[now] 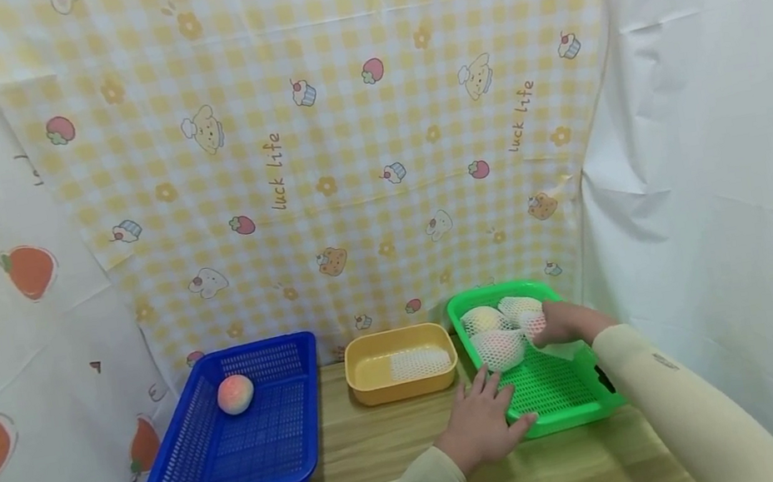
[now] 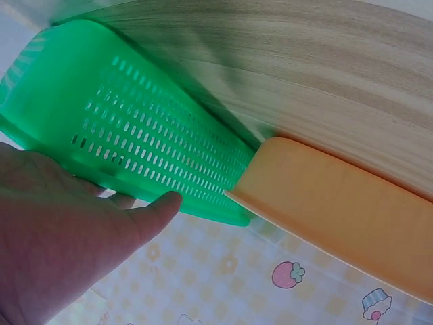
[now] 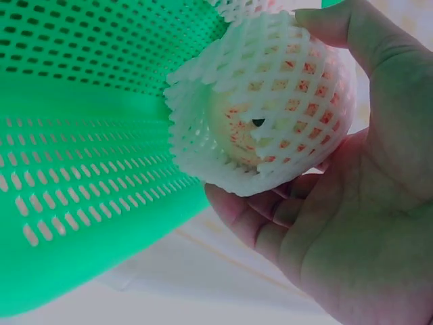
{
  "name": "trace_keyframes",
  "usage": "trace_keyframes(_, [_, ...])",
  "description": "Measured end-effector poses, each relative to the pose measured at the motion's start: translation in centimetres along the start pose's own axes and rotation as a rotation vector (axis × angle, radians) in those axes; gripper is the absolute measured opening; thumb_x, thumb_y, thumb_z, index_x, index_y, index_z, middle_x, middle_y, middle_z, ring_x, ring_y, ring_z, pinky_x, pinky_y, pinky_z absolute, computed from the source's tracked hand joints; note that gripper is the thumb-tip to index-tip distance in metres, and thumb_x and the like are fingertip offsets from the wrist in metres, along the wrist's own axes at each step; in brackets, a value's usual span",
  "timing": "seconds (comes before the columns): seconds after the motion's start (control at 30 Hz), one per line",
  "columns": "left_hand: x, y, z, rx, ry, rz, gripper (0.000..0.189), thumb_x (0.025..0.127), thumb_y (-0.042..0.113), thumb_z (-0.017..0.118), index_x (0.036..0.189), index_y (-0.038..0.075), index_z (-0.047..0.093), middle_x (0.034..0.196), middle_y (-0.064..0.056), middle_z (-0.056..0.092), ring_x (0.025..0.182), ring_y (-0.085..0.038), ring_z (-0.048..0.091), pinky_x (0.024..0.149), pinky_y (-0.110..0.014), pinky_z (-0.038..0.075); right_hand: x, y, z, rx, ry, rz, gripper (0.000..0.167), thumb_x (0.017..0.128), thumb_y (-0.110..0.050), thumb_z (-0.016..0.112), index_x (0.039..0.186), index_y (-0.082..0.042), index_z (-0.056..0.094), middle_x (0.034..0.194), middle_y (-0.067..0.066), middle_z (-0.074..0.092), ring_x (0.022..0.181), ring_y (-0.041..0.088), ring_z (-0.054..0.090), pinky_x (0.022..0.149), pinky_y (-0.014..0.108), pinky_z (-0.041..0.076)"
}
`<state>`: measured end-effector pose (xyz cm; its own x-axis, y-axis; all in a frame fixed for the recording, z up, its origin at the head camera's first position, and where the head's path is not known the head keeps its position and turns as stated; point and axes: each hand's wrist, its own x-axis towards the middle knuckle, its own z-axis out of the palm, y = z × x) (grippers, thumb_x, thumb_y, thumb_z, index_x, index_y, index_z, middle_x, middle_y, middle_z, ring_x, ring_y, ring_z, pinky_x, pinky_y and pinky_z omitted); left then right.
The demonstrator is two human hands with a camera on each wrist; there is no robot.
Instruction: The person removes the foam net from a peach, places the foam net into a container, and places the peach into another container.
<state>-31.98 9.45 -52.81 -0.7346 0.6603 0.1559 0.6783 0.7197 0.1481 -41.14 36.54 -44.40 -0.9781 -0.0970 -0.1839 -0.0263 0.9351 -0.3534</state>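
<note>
In the head view my right hand (image 1: 574, 322) is over the right side of the green basket (image 1: 574, 416). It holds a peach in a white foam net (image 3: 284, 101), with thumb and fingers around it in the right wrist view. Other net-wrapped fruits, a yellowish one (image 1: 484, 318) and a pinkish one (image 1: 499, 351), lie in the basket's left part. My left hand (image 1: 479, 420), fingers spread and fairly straight, is at the basket's near left rim. The left wrist view has its thumb (image 2: 159, 211) beside that rim; the other fingers are mostly hidden.
On the left stands a blue basket (image 1: 302, 473) with one bare peach (image 1: 235, 394) inside. Between the baskets, a yellow tray (image 1: 403, 391) contains an empty white foam net (image 1: 419, 363). A checked curtain (image 1: 353, 221) hangs behind the wooden table (image 1: 366, 446).
</note>
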Motion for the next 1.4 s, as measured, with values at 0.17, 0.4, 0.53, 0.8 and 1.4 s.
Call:
trace_keyframes(0.17, [0.0,-0.2,0.3,0.006,0.007,-0.001,0.075,0.113,0.072,0.032,0.164,0.022,0.055,0.176,-0.006,0.040,0.168,-0.030,0.023,0.125,-0.066,0.035,-1.1,0.1,-0.4,-0.042,0.011,0.003,0.105,0.092,-0.032,0.080,0.159,0.025,0.025,0.159,0.047,0.040,0.145,0.062,0.046,0.118,0.068,0.042])
trace_keyframes(0.4, [0.2,-0.2,0.6,0.017,-0.005,-0.007,0.077,0.112,0.075,0.028,0.163,0.024,0.055,0.176,-0.002,0.040,0.168,-0.028,0.023,0.125,-0.066,0.036,-2.4,0.3,-0.8,-0.031,0.010,-0.022,0.104,0.095,-0.035,0.080,0.160,0.024,0.025,0.161,0.047,0.036,0.148,0.064,0.040,0.119,0.072,0.039])
trace_keyframes(0.53, [0.3,-0.2,0.6,0.017,-0.015,-0.011,0.077,0.111,0.076,0.028,0.164,0.025,0.054,0.176,-0.002,0.039,0.168,-0.028,0.023,0.125,-0.065,0.035,-2.6,0.4,-0.4,0.010,0.034,-0.070,0.104,0.094,-0.035,0.082,0.161,0.023,0.027,0.161,0.047,0.037,0.147,0.063,0.043,0.118,0.071,0.041])
trace_keyframes(0.8, [0.2,-0.9,-0.4,-0.258,0.204,-0.029,0.060,0.114,0.060,0.048,0.146,0.013,0.068,0.154,-0.005,0.061,0.148,-0.026,0.052,0.122,-0.054,0.043,-2.8,-0.7,0.6,0.046,0.117,-0.199,0.090,0.088,-0.031,0.087,0.152,0.018,0.046,0.139,0.032,0.064,0.117,0.041,0.067,0.097,0.058,0.058])
trace_keyframes(1.4, [-5.1,-7.0,-5.9,-0.668,0.434,-0.227,0.005,0.106,0.023,0.074,0.103,0.020,0.075,0.107,0.006,0.072,0.103,-0.019,0.072,0.088,-0.038,0.061,-4.5,-8.2,2.7,-0.014,0.221,-0.391,0.081,0.088,-0.037,0.085,0.156,-0.007,0.053,0.141,0.017,0.058,0.118,0.029,0.058,0.091,0.050,0.056])
